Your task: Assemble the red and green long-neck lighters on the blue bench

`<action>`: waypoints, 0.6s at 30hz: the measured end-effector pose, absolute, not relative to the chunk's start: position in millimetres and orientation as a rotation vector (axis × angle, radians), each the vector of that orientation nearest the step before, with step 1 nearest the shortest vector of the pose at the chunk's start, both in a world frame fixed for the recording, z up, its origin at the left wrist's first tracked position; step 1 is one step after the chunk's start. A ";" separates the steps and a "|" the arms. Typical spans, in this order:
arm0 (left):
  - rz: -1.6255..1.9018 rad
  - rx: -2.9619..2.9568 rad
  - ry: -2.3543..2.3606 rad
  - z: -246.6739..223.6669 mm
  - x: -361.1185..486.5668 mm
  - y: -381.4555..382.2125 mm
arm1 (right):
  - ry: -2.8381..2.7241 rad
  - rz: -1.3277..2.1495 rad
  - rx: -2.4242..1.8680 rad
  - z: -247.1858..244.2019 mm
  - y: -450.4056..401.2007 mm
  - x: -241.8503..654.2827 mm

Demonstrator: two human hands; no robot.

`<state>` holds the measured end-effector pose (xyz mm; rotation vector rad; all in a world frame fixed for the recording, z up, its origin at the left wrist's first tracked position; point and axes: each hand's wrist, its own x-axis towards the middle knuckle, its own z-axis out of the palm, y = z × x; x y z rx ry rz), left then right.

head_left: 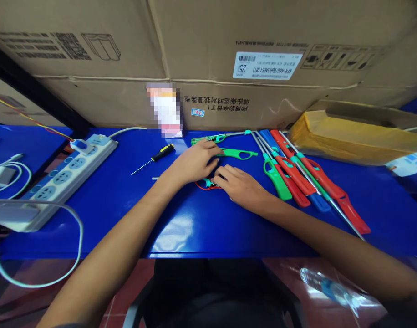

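My left hand (pixel 199 160) reaches over the blue table with its fingers bent, the fingertips at the left end of a green lighter casing half (pixel 239 154). Beneath it and just to its right lies an opened red lighter (pixel 207 184), with teal and metal parts showing inside. My right hand (pixel 241 186) is closed at this lighter's inner parts; the fingertips are partly hidden. Behind the left hand rests another green lighter (pixel 200 140), opened, its metal tube pointing right. A short bit of metal tube (pixel 155 178) shows left of my left forearm.
Several red, green and blue long-necked lighters (pixel 297 177) are piled on the right, before a yellow-taped cardboard box (pixel 338 136). A black-and-yellow screwdriver (pixel 163 152), a blurred phone (pixel 165 111) and a power strip (pixel 68 175) stand or lie leftward. Large cardboard (pixel 208 59) walls the back.
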<state>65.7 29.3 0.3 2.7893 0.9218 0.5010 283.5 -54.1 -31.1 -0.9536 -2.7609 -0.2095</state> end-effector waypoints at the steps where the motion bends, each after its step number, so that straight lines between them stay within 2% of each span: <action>1: 0.491 2.807 0.868 -1.5 70.2 28.8 | -2.760 -0.226 -0.946 -31.3 -54.1 283.0; 8: 0.479 2.822 0.754 -7.6 70.7 32.3 | -2.769 -0.212 -0.936 -30.3 -53.5 282.5; 18: 0.442 2.779 1.035 -14.9 59.3 37.5 | -2.806 -0.189 -0.941 -26.1 -54.6 283.8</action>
